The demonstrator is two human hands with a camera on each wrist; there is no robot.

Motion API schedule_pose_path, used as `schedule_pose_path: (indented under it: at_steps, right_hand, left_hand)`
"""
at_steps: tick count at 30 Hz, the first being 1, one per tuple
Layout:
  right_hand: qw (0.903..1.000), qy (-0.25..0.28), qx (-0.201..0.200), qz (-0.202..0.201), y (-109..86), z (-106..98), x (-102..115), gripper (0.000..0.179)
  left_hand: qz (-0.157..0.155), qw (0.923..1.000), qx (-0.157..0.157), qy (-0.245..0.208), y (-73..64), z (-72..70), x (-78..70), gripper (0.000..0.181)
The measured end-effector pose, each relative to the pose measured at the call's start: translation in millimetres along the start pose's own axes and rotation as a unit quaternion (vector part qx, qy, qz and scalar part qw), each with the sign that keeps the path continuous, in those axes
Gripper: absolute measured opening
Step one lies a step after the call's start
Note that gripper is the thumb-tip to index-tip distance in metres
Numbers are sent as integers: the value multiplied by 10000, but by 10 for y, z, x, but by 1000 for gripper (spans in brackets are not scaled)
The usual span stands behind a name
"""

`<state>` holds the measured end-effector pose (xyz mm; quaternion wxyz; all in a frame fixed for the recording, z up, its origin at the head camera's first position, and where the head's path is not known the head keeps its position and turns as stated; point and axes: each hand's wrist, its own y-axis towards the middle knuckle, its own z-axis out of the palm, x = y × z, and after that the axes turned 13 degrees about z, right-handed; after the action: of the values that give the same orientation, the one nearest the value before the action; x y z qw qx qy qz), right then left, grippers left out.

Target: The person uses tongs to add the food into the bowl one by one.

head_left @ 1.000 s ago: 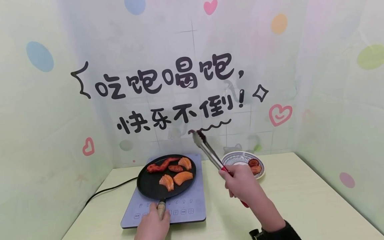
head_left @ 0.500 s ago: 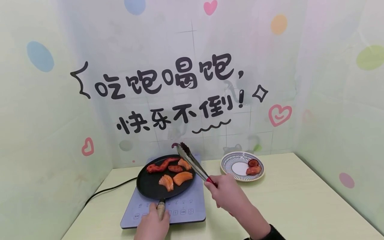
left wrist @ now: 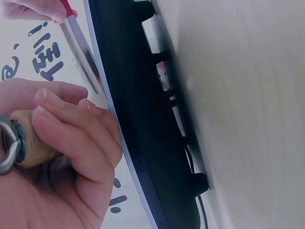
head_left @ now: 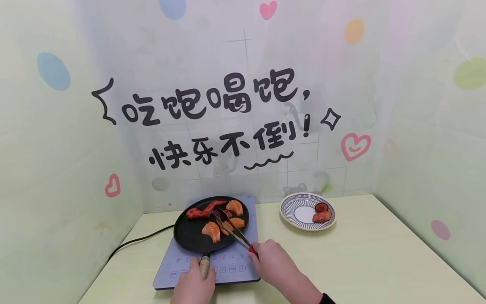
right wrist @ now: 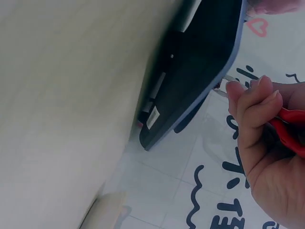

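Observation:
In the head view my left hand (head_left: 193,283) grips the wooden handle (head_left: 204,266) of a round black frying pan (head_left: 186,235). My right hand (head_left: 275,266) holds metal tongs (head_left: 238,236) by their red grips (right wrist: 288,136). The tips of the tongs are down in the pan, with a dark purplish piece of food (head_left: 214,214) at them. Whether it rests on the pan is hard to tell. Around the tips lie a long reddish piece (head_left: 195,213) and several orange, salmon-like slices (head_left: 211,231), some partly hidden by the tongs.
Under the pan is a bluish induction cooktop (head_left: 167,273) with a black cord (head_left: 140,240) running left. A patterned plate (head_left: 290,211) holding two reddish-brown pieces (head_left: 322,216) stands at the back right of the pale table (head_left: 364,249). A printed backdrop (head_left: 235,55) encloses the table.
My right hand has brought the tongs left and down, from above and right of the pan into it, carrying the dark piece. My left hand keeps its place on the handle.

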<state>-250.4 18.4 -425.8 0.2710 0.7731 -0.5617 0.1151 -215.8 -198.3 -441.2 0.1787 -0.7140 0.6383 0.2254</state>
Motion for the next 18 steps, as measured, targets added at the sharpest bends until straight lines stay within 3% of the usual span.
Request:
schedule_pose_path:
  at_steps: [11,18]
  right_hand:
    - [9988,471,26,153,9,-135,-13,27]
    - [9877,1015,1071,509,-34,-332,29,26]
  left_hand:
    - [-71,10000,3,68,1,7,-20,62]
    - [-63,10000,-10,60,-6,1,-29,61]
